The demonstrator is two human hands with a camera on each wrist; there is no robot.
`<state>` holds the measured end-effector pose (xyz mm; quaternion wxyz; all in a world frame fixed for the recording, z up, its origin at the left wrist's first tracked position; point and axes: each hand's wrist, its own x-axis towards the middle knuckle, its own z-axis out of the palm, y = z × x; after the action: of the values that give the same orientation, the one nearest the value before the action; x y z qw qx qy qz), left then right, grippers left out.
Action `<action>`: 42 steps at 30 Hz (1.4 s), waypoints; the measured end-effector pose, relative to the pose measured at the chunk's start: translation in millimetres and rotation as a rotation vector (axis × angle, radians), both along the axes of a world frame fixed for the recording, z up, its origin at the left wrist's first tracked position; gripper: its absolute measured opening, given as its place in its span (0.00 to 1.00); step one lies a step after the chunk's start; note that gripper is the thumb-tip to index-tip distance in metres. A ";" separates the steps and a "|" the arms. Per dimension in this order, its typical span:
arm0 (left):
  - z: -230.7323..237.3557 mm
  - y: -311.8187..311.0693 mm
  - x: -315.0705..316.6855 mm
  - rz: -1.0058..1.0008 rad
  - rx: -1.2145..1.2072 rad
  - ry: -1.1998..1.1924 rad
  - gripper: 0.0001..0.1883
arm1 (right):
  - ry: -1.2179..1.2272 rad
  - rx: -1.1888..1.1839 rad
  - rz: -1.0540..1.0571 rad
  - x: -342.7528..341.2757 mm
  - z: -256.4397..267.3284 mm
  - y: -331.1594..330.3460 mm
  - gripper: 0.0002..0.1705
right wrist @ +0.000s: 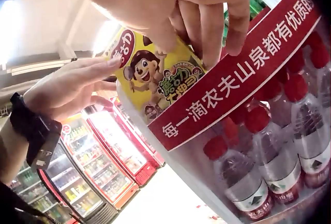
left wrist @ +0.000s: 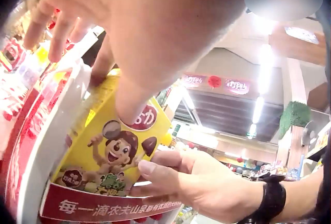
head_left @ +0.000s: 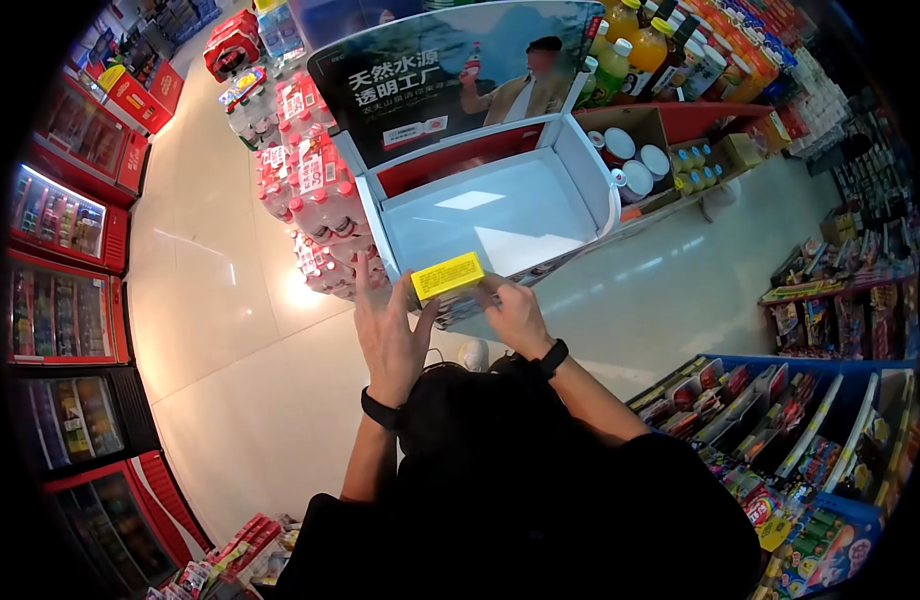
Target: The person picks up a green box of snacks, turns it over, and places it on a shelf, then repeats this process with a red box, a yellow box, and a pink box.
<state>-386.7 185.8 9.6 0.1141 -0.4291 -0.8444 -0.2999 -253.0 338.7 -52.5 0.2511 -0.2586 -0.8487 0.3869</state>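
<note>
Holding a yellow box (head_left: pixel 448 275) between them, both hands work at the near edge of a white display tray (head_left: pixel 520 200). The left hand (head_left: pixel 388 345) pinches one end lightly, its thumb laid on the printed face, a finger behind, and the other fingers spread apart and lifted away from the cardboard. The right hand (head_left: pixel 518 318) grips the opposite end more closely, thumb on the face and fingers bent round the side. The hands are apart from each other, with the box spanning the gap. A black band (head_left: pixel 552 358) circles the right wrist. On the box, a cartoon figure (left wrist: pixel 118 149) raises a magnifying glass. The lower end of the box meets a red strip (right wrist: pixel 238 66) with white characters in the wrist views; whether it rests there or is only held in front of or behind it cannot be told for certain. Below the strip stand red-capped bottles (right wrist: pixel 240 180). Behind the tray rises a dark advertising panel (head_left: pixel 460 80). Beyond and beside it are white-lidded containers (head_left: pixel 635 180) and bottles of orange drink (head_left: pixel 648 52). Red-framed refrigerators (head_left: pixel 65 305) line the far left.
</note>
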 end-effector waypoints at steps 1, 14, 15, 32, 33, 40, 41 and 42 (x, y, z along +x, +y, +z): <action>-0.3 0.4 -0.2 -0.004 0.001 -0.025 0.29 | 0.012 0.014 0.000 -0.2 -3.5 -0.2 0.19; 1.8 8.4 -5.1 -0.092 0.034 -0.129 0.26 | -0.029 0.020 0.035 1.2 2.6 2.4 0.17; 1.6 8.7 -5.6 -0.088 0.036 -0.117 0.27 | -0.009 0.054 0.040 1.1 -1.8 3.6 0.17; 26.2 8.5 4.5 -0.153 0.114 -0.135 0.34 | 0.072 0.160 -0.166 53.0 14.1 20.7 0.24; 25.3 8.7 6.7 -0.194 0.148 -0.144 0.33 | 0.046 0.142 -0.197 65.0 12.0 21.4 0.23; 16.5 45.3 67.3 -0.828 0.033 -0.276 0.18 | -0.074 0.029 -0.412 162.9 -19.2 -26.0 0.22; 12.6 52.9 81.3 -0.929 -0.053 -0.334 0.17 | -0.091 0.011 -0.468 175.8 -31.8 -37.7 0.22; 7.8 61.3 96.4 -1.039 -0.115 -0.345 0.16 | -0.066 -0.063 -0.540 187.3 -26.9 -50.7 0.22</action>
<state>-290.4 247.1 17.4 -0.2127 -0.7396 -0.5430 -0.3359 -65.7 288.0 -79.4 0.3091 -0.4956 -0.7444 0.3235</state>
